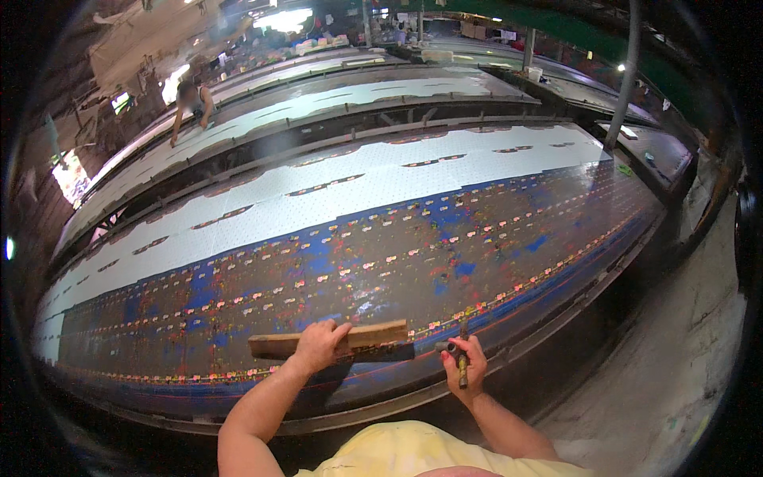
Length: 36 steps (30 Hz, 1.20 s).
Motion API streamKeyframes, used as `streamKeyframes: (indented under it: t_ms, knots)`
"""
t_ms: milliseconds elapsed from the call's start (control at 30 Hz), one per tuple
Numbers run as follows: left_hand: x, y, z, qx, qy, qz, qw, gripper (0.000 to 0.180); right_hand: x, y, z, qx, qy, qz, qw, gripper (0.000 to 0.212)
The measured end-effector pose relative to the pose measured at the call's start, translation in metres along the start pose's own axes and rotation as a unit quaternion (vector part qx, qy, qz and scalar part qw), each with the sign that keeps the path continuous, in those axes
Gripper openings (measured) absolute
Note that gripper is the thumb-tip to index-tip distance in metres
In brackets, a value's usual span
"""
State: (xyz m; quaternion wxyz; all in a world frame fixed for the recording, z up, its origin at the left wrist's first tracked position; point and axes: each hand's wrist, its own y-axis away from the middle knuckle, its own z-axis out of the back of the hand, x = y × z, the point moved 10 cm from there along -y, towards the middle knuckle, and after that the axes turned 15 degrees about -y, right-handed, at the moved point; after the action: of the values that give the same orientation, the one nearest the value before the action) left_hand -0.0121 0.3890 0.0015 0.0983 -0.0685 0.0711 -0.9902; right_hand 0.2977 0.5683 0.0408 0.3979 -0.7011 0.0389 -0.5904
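Note:
My left hand (317, 346) is closed over the top of a wooden plank (377, 334), which it holds above the near part of a long table (381, 298). The plank lies roughly level, its dark shadow falling just below it. Right of the plank, near the table's front edge, my right hand (474, 367) grips a short tube-shaped metal tool (463, 380) with a stub jutting out to the left. Its exact kind cannot be made out. The tabletop is dark and stained blue, with rows of small coloured marks.
White patterned cloth (270, 203) covers the table's far side. Beyond it, another person (193, 103) leans over a parallel long table (318, 99). A grey post (625, 75) rises at the far right corner. Concrete floor (636, 381) lies to the right.

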Motion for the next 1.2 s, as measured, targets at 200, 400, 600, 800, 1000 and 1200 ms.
streamKeyframes:
  t_ms: [200, 400, 600, 800, 1000, 1200]
  knots:
    - [-0.010, -0.005, 0.051, 0.014, 0.033, 0.058, 0.998, 0.058, 0.003, 0.006, 0.011, -0.030, 0.034, 0.029, 0.999, 0.031]
    - [-0.089, 0.033, 0.054, 0.139, 0.096, 0.017, 0.985, 0.054, -0.005, 0.012, 0.027, 0.007, 0.076, -0.053, 0.996, 0.029]
    - [-0.139, 0.041, 0.017, 0.160, 0.151, -0.004, 0.976, 0.059, -0.015, 0.031, 0.049, 0.052, 0.058, -0.121, 0.990, 0.029]
    - [-0.144, 0.048, 0.023, 0.135, 0.172, 0.011, 0.976, 0.059, -0.017, 0.050, 0.064, 0.045, 0.086, -0.143, 0.985, 0.029]
    - [-0.137, 0.061, 0.023, 0.108, 0.184, 0.005, 0.977, 0.059, -0.014, 0.058, 0.051, 0.082, 0.059, -0.151, 0.983, 0.035]
    - [-0.138, 0.064, 0.026, 0.112, 0.193, 0.002, 0.975, 0.057, 0.011, 0.045, 0.030, 0.109, 0.109, -0.073, 0.985, 0.046]
